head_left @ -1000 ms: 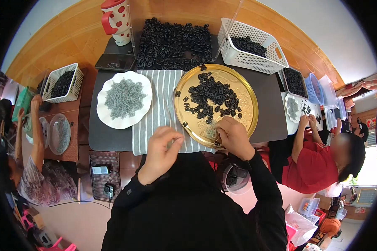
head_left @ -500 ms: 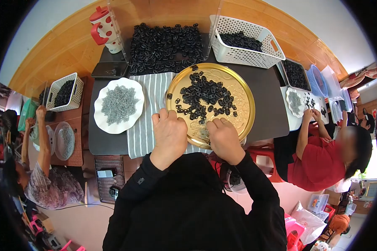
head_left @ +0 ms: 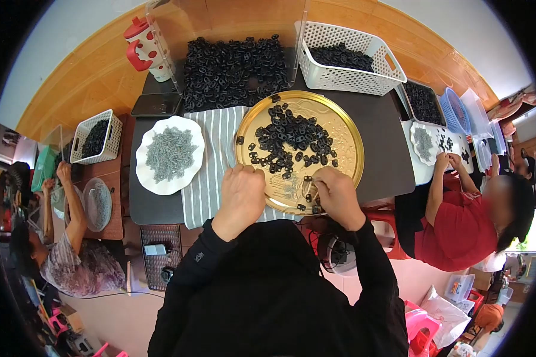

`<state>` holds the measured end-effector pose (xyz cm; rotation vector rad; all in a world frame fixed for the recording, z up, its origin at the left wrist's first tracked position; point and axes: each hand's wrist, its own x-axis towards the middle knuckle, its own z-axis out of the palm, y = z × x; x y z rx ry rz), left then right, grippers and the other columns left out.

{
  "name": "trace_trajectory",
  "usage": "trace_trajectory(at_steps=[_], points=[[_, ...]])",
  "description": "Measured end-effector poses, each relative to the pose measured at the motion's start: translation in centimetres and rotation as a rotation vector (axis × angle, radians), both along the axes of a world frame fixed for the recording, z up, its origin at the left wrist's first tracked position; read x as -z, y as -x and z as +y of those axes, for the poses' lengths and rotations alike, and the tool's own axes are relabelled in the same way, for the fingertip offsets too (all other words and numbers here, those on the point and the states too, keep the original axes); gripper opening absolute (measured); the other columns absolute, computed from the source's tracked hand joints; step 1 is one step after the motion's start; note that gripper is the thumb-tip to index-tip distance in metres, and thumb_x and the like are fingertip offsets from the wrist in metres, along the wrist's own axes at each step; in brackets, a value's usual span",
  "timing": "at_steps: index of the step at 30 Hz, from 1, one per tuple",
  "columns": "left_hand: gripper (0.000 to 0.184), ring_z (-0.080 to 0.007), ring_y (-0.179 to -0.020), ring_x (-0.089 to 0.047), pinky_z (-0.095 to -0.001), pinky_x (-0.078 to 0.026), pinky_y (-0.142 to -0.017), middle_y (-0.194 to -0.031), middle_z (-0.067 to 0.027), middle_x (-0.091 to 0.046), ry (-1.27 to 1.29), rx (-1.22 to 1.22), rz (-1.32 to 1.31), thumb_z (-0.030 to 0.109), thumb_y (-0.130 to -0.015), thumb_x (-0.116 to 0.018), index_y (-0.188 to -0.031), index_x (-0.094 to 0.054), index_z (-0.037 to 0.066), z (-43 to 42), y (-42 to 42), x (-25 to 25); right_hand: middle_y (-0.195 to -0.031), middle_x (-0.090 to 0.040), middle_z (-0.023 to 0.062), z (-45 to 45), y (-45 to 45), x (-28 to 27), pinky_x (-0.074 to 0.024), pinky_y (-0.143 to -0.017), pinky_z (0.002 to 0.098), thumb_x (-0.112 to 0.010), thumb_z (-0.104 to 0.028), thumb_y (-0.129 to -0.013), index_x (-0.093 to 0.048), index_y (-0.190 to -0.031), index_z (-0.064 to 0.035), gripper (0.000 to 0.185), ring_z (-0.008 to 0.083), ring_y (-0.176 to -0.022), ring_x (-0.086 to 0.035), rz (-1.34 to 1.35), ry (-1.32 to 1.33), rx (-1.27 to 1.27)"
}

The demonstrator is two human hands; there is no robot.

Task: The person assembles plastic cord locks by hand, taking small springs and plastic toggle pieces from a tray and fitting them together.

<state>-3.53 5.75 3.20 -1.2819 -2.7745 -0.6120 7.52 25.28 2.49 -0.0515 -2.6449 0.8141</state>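
My left hand (head_left: pixel 243 193) is closed at the near left rim of a round gold tray (head_left: pixel 358 149); what its fingers hold is hidden. Over the tray's near right part, my right hand (head_left: pixel 337 196) has its fingers curled together, and anything pinched there is too small to name. Beside its fingertips lie a few small black two-holed pieces (head_left: pixel 307 178). A loose pile of the same black pieces (head_left: pixel 295 134) covers the tray's middle. To the left, a white scalloped plate (head_left: pixel 144 175) holds many small grey pieces (head_left: pixel 171 153). Between plate and tray lies a striped cloth (head_left: pixel 205 205).
Behind the tray are a heap of black pieces (head_left: pixel 235 71) and a white perforated basket (head_left: pixel 351 80) holding more. A red-and-white tumbler (head_left: pixel 152 50) and a dark flat object (head_left: pixel 156 105) stand back left. Co-workers sit at both sides, one in a red shirt (head_left: pixel 458 229).
My right hand has shifted rightward, away from my left, and its fingers have moved apart from the tray's near middle. Several black pieces now show beside it. My left hand stays closed nearly in place.
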Motion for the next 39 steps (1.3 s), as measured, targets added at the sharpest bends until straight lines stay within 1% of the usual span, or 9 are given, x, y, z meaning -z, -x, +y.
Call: trace_trajectory(at_steps=[3,9,16,23,26,28,29,32,39], points=[[0.007,-0.0334,-0.079,-0.057,-0.0433,-0.044,-0.072,-0.074,-0.015,-0.059,-0.029,0.006,-0.033,0.007,-0.072,-0.064,-0.073,-0.063,0.0,0.0,-0.3,-0.2,-0.071,-0.055,0.0173,0.4,-0.5,-0.4,-0.0461,-0.062,0.0428,-0.051,0.002,-0.073,-0.056,-0.083,0.0008,0.011,0.0358,-0.07,-0.055,-0.005,0.109,-0.026],[0.006,-0.0347,-0.079,-0.057,-0.0433,-0.046,-0.073,-0.075,-0.0156,-0.06,-0.015,0.037,-0.078,0.004,-0.069,-0.064,-0.075,-0.064,0.001,0.0,0.0,0.0,-0.074,-0.056,0.0098,-1.3,-0.3,-0.8,-0.045,-0.069,0.037,-0.057,-0.011,-0.069,-0.055,-0.08,-0.0019,0.015,0.0268,-0.074,-0.055,0.029,-0.382,-0.248],[0.007,-0.0358,-0.082,-0.058,-0.0433,-0.047,-0.071,-0.079,-0.0167,-0.06,-0.004,0.016,-0.189,0.003,-0.069,-0.064,-0.075,-0.064,0.0,0.4,0.5,-0.2,-0.073,-0.054,0.0106,-2.5,0.2,-1.7,-0.0446,-0.068,0.0359,-0.057,-0.013,-0.069,-0.054,-0.077,-0.0024,0.013,0.027,-0.074,-0.055,-0.083,-0.62,-0.267],[0.006,-0.0329,-0.073,-0.058,-0.0394,-0.047,-0.067,-0.076,-0.0154,-0.058,-0.161,0.026,-0.122,0.002,-0.073,-0.063,-0.079,-0.062,0.0,-0.2,0.3,0.0,-0.078,-0.051,0.014,-1.3,-0.7,-0.1,-0.0461,-0.066,0.0388,-0.056,-0.001,-0.069,-0.054,-0.078,0.0013,0.009,0.0317,-0.071,-0.054,0.065,-0.146,-0.056],[0.005,-0.0209,-0.066,-0.056,-0.0289,-0.045,-0.063,-0.074,-0.0089,-0.058,-0.426,0.029,-0.493,0.002,-0.08,-0.063,-0.084,-0.063,-0.001,-0.3,0.4,-0.4,-0.079,-0.055,0.0102,-2.0,-1.0,-0.8,-0.0469,-0.062,0.0335,-0.055,0.007,-0.078,-0.057,-0.085,0.0017,0.009,0.0235,-0.07,-0.058,0.121,0.164,-0.026],[0.008,-0.0106,-0.066,-0.052,-0.0205,-0.041,-0.062,-0.076,-0.003,-0.059,-0.986,-0.02,-1.392,0.001,-0.086,-0.061,-0.092,-0.065,-0.002,-0.2,-0.3,-0.4,-0.082,-0.058,0.0065,-3.6,-1.2,-0.7,-0.0446,-0.063,0.0248,-0.058,0.004,-0.084,-0.059,-0.088,0.0017,0.005,0.0125,-0.072,-0.056,0.077,0.884,0.053],[0.015,-0.0051,-0.072,-0.055,-0.0193,-0.044,-0.065,-0.084,-0.002,-0.063,-1.015,0.064,-1.451,-0.001,-0.089,-0.056,-0.101,-0.065,-0.003,-0.5,-0.3,0.3,-0.082,-0.058,0.0065,-4.3,-1.0,-0.8,-0.0446,-0.063,0.0248,-0.058,0.004,-0.084,-0.059,-0.088,0.0017,0.005,0.0125,-0.072,-0.056,0.076,0.88,0.049],[0.019,-0.0067,-0.07,-0.055,-0.0181,-0.043,-0.065,-0.082,-0.0039,-0.064,-1.113,-0.047,-1.541,0.0,-0.088,-0.058,-0.105,-0.065,-0.003,-0.6,-1.4,0.5,-0.085,-0.058,0.0042,-6.7,-0.3,-0.8,-0.0416,-0.064,0.0204,-0.058,0.006,-0.085,-0.06,-0.09,0.0013,0.008,0.0081,-0.073,-0.053,0.248,0.917,0.009],[0.015,-0.0093,-0.072,-0.059,-0.0201,-0.045,-0.063,-0.083,-0.0074,-0.066,-1.116,-0.027,-1.5,0.001,-0.089,-0.057,-0.102,-0.064,-0.004,-1.5,-2.7,-0.1,-0.084,-0.058,0.0082,-8.4,0.4,-0.3,-0.042,-0.063,0.0226,-0.059,0.007,-0.083,-0.059,-0.09,0.0023,0.009,0.0136,-0.073,-0.055,0.405,0.727,0.092]])
